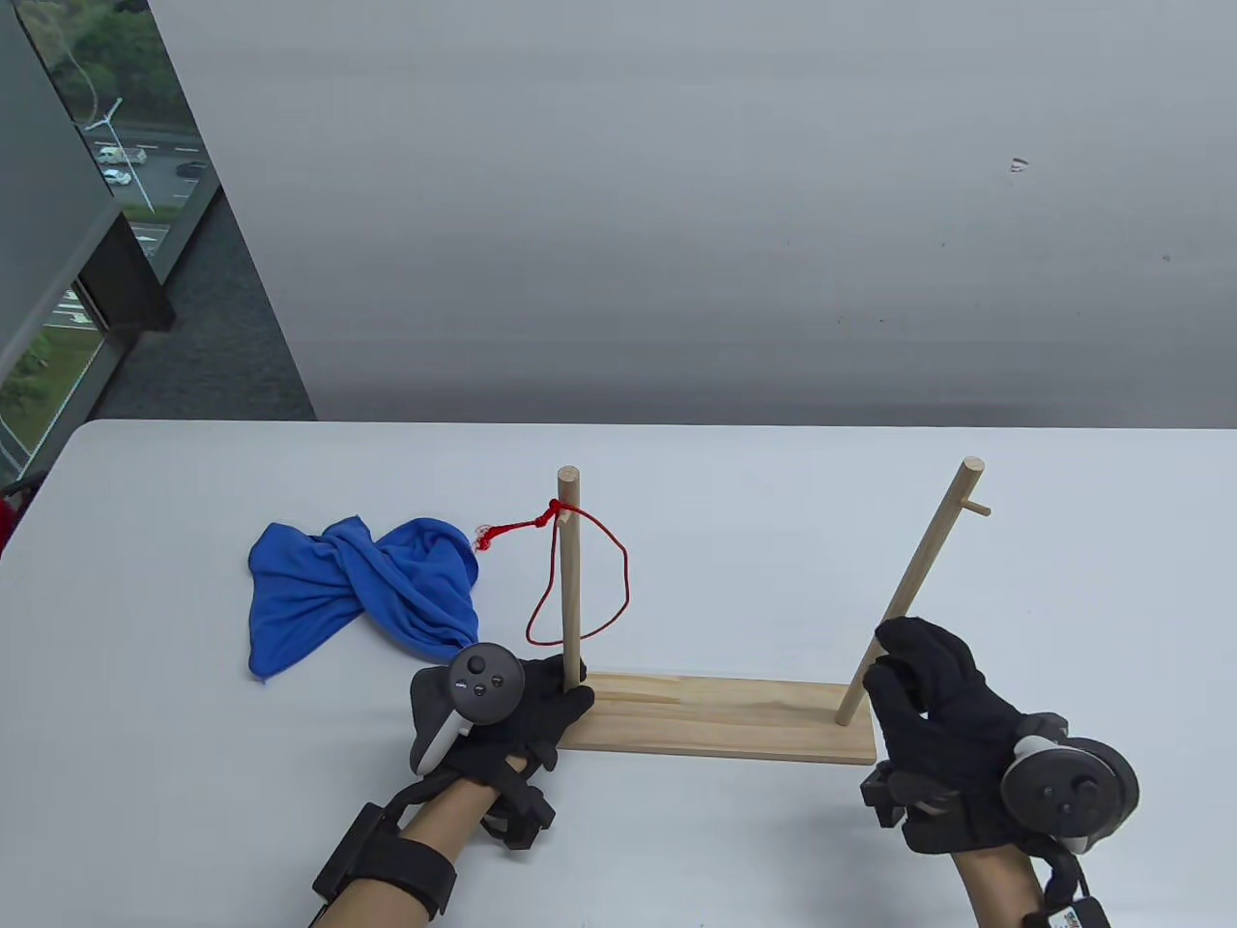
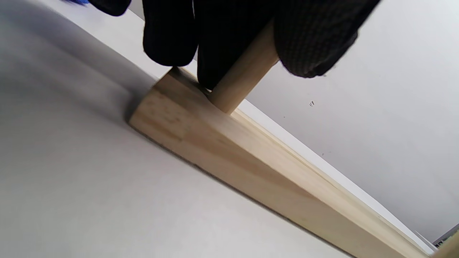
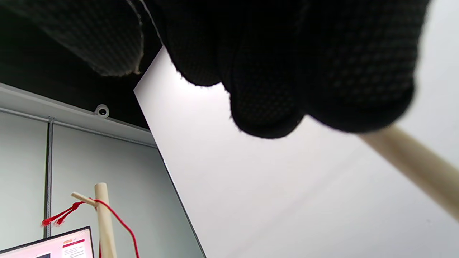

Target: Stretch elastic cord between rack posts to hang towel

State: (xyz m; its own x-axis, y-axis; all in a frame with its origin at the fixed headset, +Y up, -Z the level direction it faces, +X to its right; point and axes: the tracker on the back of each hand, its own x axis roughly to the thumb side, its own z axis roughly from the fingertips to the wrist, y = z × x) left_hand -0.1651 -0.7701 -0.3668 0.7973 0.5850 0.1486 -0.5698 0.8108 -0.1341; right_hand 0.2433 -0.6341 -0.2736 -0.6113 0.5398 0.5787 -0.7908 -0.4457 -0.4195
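Note:
A wooden rack with a flat base (image 1: pixel 715 720) stands on the white table. My left hand (image 1: pixel 570 691) grips the upright left post (image 1: pixel 570 590) at its foot; the left wrist view shows my fingers (image 2: pixel 168 39) around that post (image 2: pixel 244 79) just above the base (image 2: pixel 251 157). My right hand (image 1: pixel 884 657) holds the lower part of the leaning right post (image 1: pixel 918 580); that post (image 3: pixel 412 161) also shows under my fingers (image 3: pixel 269 89). A red elastic cord (image 1: pixel 623 580) is tied at the left post's peg and hangs in a slack loop. A crumpled blue towel (image 1: pixel 358 590) lies left of the rack.
The right post has a small peg (image 1: pixel 978 507) near its top. The table's far edge (image 1: pixel 676 423) meets a grey wall. A window (image 1: pixel 58 242) is at the far left. The right wrist view shows the left post (image 3: pixel 104 222) with the cord (image 3: pixel 122 224).

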